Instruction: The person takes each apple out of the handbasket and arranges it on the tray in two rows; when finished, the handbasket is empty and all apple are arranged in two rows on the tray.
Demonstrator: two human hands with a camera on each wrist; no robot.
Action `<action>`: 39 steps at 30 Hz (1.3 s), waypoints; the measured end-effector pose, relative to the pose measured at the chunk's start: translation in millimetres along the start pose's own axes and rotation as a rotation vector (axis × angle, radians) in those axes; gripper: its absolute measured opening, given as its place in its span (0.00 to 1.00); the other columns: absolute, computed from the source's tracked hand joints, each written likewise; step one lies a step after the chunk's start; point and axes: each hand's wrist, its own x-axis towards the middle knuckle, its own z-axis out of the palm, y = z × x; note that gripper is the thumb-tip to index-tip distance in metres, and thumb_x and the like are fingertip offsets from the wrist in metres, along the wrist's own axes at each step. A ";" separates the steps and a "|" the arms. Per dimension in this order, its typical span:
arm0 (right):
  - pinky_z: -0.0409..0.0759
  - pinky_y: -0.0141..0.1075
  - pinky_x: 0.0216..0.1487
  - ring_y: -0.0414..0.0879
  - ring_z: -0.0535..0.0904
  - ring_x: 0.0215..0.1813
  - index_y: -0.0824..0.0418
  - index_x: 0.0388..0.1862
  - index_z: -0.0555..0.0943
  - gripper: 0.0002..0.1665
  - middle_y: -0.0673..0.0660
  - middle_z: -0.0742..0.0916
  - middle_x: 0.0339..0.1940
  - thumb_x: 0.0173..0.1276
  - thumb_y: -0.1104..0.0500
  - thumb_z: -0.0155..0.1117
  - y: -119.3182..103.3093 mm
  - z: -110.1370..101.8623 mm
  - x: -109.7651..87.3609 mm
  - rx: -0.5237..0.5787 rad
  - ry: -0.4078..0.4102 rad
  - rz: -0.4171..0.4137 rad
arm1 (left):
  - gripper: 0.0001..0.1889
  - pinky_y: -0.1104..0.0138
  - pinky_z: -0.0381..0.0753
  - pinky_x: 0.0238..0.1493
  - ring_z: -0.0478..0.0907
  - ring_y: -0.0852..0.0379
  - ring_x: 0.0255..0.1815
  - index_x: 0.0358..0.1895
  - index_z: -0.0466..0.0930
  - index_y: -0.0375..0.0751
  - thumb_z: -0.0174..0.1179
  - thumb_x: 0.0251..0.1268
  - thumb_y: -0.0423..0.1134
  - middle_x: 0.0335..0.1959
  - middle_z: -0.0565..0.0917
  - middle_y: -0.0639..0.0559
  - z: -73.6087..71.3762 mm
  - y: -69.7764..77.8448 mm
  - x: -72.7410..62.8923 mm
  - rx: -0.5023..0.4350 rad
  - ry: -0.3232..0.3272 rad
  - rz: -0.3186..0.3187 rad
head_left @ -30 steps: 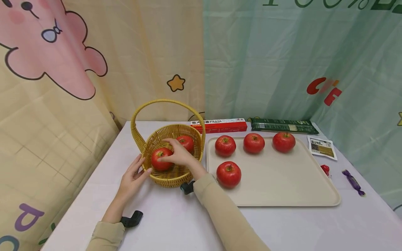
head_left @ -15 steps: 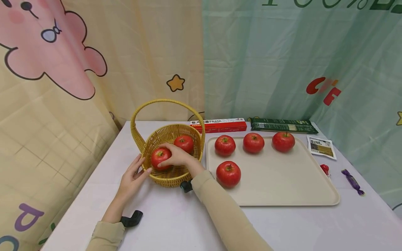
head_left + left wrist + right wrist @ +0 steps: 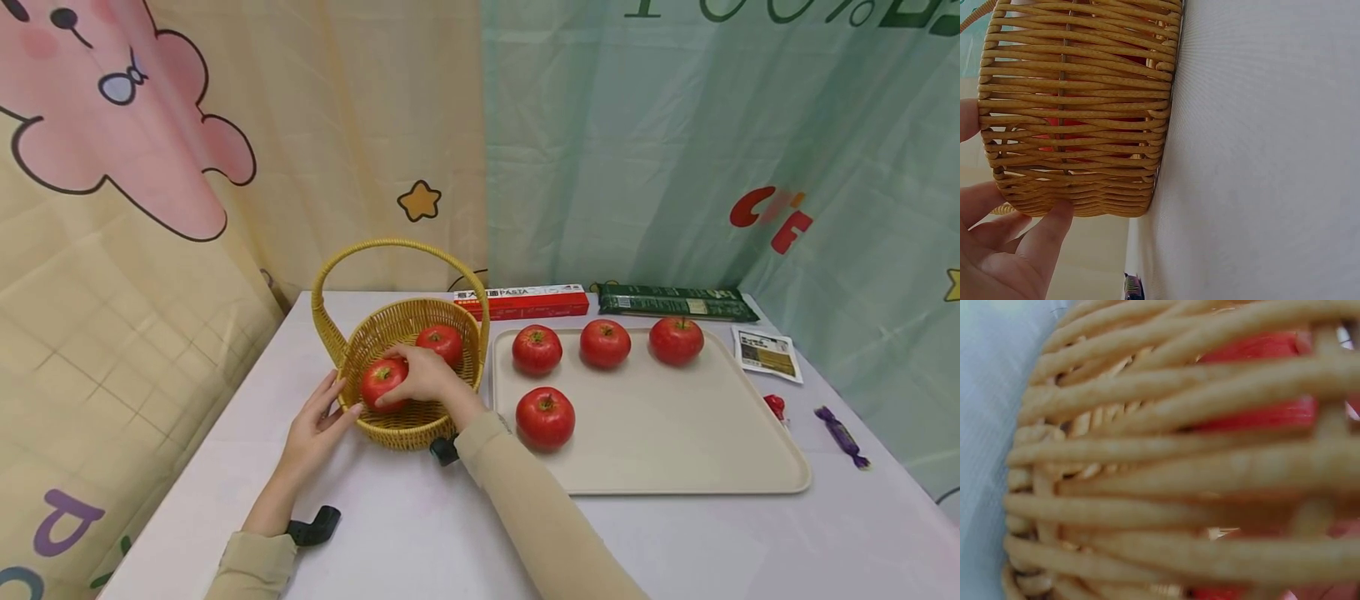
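Note:
A yellow woven basket (image 3: pixel 408 435) with a tall arched handle stands on the left of the table. My left hand (image 3: pixel 318 425) holds its near-left side, fingertips at the rim; in the left wrist view the thumb (image 3: pixel 1047 240) lies against the weave. Inside the basket, my right hand (image 3: pixel 423 379) grips a red apple (image 3: pixel 381 382) from above, with the thumb on its near side. Another red apple (image 3: pixel 441 342) sits behind it in the basket. Through the weave, the right wrist view shows patches of red apple (image 3: pixel 1260 415); the hand there is mostly hidden.
Right of the basket lies a beige tray (image 3: pixel 660 433) bearing several red apples (image 3: pixel 545 418). A red pasta box (image 3: pixel 532 302) and a green packet (image 3: pixel 675 302) lie along the back. A white sachet (image 3: pixel 767 354), a red candy (image 3: pixel 776 406) and a purple candy (image 3: pixel 842 436) lie at right.
My right hand has come down from hovering around the near-left apple to gripping it, its fingers drawing in around the top. My left hand stays at the basket's rim.

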 end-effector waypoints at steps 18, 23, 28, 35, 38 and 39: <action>0.81 0.40 0.46 0.44 0.73 0.56 0.47 0.60 0.73 0.40 0.47 0.78 0.55 0.46 0.53 0.79 -11.4 -119.2 -91.7 0.386 0.098 -0.244 | 0.31 0.85 0.66 0.52 0.53 0.39 0.70 0.66 0.60 0.23 0.60 0.64 0.35 0.73 0.52 0.38 0.3 3.8 1.0 -0.008 0.001 0.013; 0.81 0.43 0.46 0.48 0.74 0.56 0.53 0.61 0.73 0.40 0.51 0.78 0.56 0.47 0.59 0.78 11.8 -160.0 -125.8 0.401 0.147 -0.279 | 0.31 0.85 0.66 0.52 0.53 0.38 0.70 0.66 0.60 0.23 0.60 0.64 0.35 0.73 0.52 0.37 0.6 3.4 0.5 -0.003 0.001 0.025; 0.81 0.44 0.48 0.51 0.73 0.56 0.60 0.62 0.71 0.41 0.56 0.76 0.57 0.48 0.62 0.77 46.7 -189.2 -155.9 0.367 0.189 -0.218 | 0.31 0.85 0.65 0.53 0.53 0.38 0.70 0.66 0.60 0.24 0.60 0.64 0.35 0.73 0.52 0.38 0.2 1.7 0.9 0.010 -0.001 0.029; 0.82 0.42 0.42 0.56 0.71 0.57 0.59 0.64 0.68 0.44 0.58 0.74 0.59 0.48 0.59 0.78 102.8 -206.0 -192.0 0.245 0.224 -0.025 | 0.31 0.85 0.65 0.52 0.53 0.39 0.70 0.66 0.60 0.23 0.60 0.65 0.35 0.73 0.52 0.38 0.5 -0.2 -0.1 0.003 0.000 0.021; 0.82 0.42 0.42 0.58 0.69 0.59 0.60 0.64 0.68 0.44 0.60 0.74 0.59 0.49 0.57 0.77 123.7 -204.6 -202.8 0.219 0.207 0.027 | 0.31 0.85 0.66 0.52 0.53 0.38 0.70 0.66 0.60 0.23 0.60 0.64 0.36 0.73 0.52 0.38 0.1 -1.1 -0.1 0.010 0.003 0.021; 0.82 0.42 0.42 0.58 0.68 0.59 0.59 0.64 0.68 0.44 0.60 0.73 0.60 0.49 0.57 0.77 130.5 -203.4 -205.5 0.218 0.201 0.041 | 0.31 0.85 0.66 0.52 0.54 0.38 0.69 0.66 0.60 0.23 0.60 0.64 0.36 0.73 0.52 0.38 -0.1 -1.0 -0.1 0.013 0.004 0.020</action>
